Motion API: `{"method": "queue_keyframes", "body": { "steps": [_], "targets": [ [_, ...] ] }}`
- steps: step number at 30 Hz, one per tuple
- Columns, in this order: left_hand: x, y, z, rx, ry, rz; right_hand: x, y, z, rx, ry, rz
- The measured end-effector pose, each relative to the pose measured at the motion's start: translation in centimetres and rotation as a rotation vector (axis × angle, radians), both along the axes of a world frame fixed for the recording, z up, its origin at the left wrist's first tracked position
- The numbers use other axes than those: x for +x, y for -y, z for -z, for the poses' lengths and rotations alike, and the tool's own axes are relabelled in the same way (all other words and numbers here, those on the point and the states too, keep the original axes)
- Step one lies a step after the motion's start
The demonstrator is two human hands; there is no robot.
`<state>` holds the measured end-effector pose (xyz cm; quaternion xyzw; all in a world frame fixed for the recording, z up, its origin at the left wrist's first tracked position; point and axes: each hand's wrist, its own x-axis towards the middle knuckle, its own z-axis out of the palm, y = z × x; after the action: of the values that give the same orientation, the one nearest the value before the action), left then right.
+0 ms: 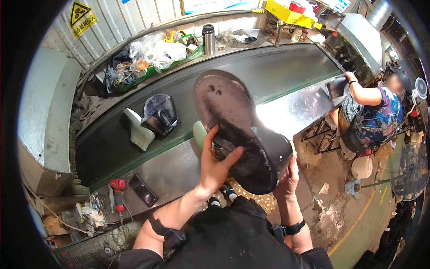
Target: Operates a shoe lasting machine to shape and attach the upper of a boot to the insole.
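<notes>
Above the near edge of the bench, I hold up a dark brown and black boot (pixel 226 107) with both hands. Its broad rounded end points away from me, and the surface there is smooth with a few dark marks. My left hand (pixel 215 163) grips its left side, thumb lying across the dark part. Around the lower right end, my right hand (pixel 287 177) is closed, its fingers partly hidden behind the boot. A pale green form (pixel 199 133) shows beside the boot, partly covered by it. On the dark belt, a glossy black boot piece (pixel 161 115) stands with another pale green form (pixel 139 130).
A phone (pixel 143 190) and a red hand tool (pixel 118 195) lie at the front left. Behind the belt (pixel 268 74) stand a green tray (pixel 190 54) of plastic bags and a thermos (pixel 208 40). A seated co-worker (pixel 376 107) reaches onto the bench at right; a fan (pixel 411 170) stands nearby.
</notes>
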<state>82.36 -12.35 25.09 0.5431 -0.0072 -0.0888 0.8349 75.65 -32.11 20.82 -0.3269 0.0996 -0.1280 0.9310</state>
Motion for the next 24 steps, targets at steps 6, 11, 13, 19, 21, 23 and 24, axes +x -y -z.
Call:
{"method": "queue_keyframes", "body": {
  "steps": [6, 11, 13, 19, 21, 23, 24],
  "targets": [
    [0.8, -1.1, 5.7, 0.149, -0.002, 0.032, -0.3, 0.1, 1.2, 0.099, -0.02, -0.152],
    [5.0, -6.8, 8.0, -0.141, -0.72, -0.065, -0.8, -0.3, -1.9, -0.608, 0.064, -0.015],
    [6.5, -9.1, 8.3, -0.464, -0.726, 0.013, -2.0, 0.7, -0.7, -0.961, 0.26, -0.109],
    [10.6, -8.8, 13.4, 0.155, -0.539, 0.063, -5.7, -1.7, 6.8, -1.059, 0.214, -0.414],
    [12.2, -8.1, 15.0, 0.355, -0.442, -0.07, -5.2, -3.6, 8.5, -1.14, 0.182, -0.344],
    [14.1, -7.8, 16.2, 0.672, -0.368, -0.208, -3.7, -4.3, 12.9, -1.242, 0.245, -0.234],
    [14.8, -7.8, 17.0, 0.679, -0.37, -0.222, -2.9, -4.7, 14.3, -1.176, 0.206, -0.241]
  ]
}}
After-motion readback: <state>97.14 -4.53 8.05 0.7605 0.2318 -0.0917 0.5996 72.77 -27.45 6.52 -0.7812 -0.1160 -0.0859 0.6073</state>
